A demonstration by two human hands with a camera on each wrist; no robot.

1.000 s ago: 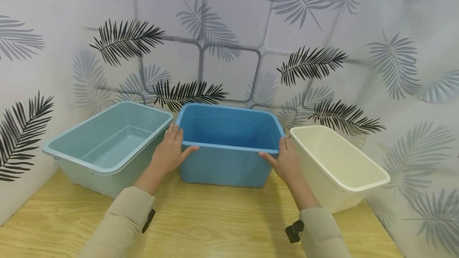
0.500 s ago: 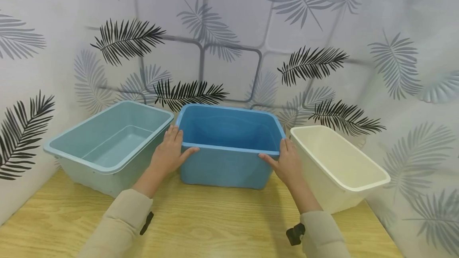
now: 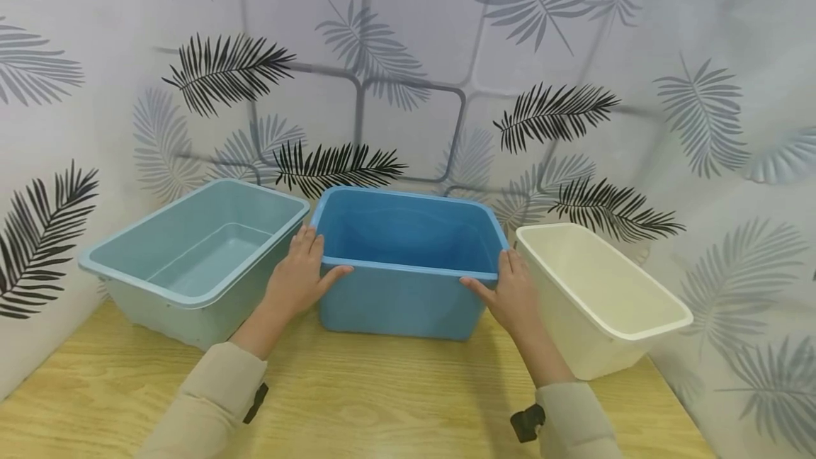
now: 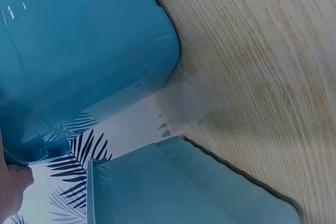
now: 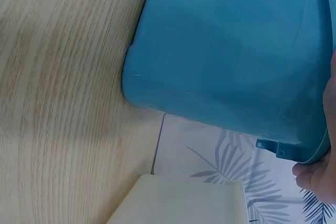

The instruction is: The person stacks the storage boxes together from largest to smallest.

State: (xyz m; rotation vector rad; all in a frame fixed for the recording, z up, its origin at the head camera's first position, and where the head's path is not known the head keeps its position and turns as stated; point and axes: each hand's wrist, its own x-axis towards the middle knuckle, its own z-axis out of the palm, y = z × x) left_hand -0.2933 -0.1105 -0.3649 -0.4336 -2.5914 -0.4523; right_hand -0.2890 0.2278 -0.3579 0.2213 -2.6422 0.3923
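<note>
A blue plastic storage bin (image 3: pixel 401 305) stands upright on the wooden table, its open top tilted into my view and its inside bare. My left hand (image 3: pixel 295 276) grips the rim at the near left corner, thumb along the front. At the near right corner, my right hand (image 3: pixel 517 293) holds the rim in the same way. Fingertips (image 5: pixel 310 176) curl under the rim in the right wrist view. The left wrist view shows the bin's side wall (image 4: pixel 79 40) and a few fingers (image 4: pixel 17 182) under the rim; most of that hand is out of frame.
A pale teal bin (image 3: pixel 153 303) stands close on the left, angled inward. To the right is a cream bin (image 3: pixel 605 346), also angled. Behind them rises a leaf-patterned wall covering (image 3: pixel 408 41). The wooden tabletop (image 3: pixel 370 402) extends toward me.
The blue bin has slid slightly toward me, with both hands still on its rim. The teal and cream bins stay where they were.
</note>
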